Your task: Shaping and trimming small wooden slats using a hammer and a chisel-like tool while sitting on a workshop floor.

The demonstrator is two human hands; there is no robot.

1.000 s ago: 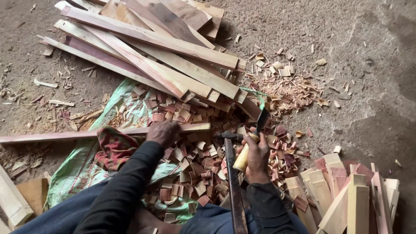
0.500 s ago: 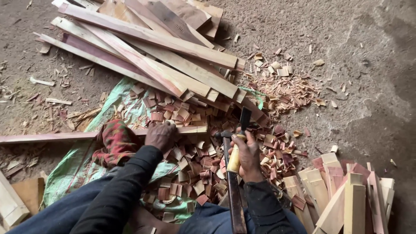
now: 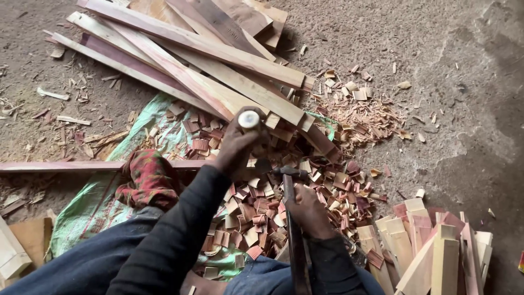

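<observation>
- Head view: left hand point(image 3: 236, 146) fisted round a light-coloured tool handle point(image 3: 249, 119), its round butt end facing the cam, raised over the chip pile.
- Right hand point(image 3: 307, 210) closed on a dark metal bar point(image 3: 293, 229); the bar runs from bottom edge up to a dark cross head near pile centre.
- Under both hands: heap of small cut wood blocks point(image 3: 256, 213), reddish & pale, lying on a green woven sack point(image 3: 98, 207).
- Long thin wood strip point(image 3: 82, 165) lies flat at left, crossing beneath left forearm; red patterned cloth point(image 3: 150, 177) on it.
- Plank stack point(image 3: 191, 60) top, apart from hands.
- Short upright-ish wood pieces point(image 3: 436, 251) bottom right, near right arm.
- Shavings point(image 3: 360, 112) on the dirt floor point(image 3: 458, 82).
</observation>
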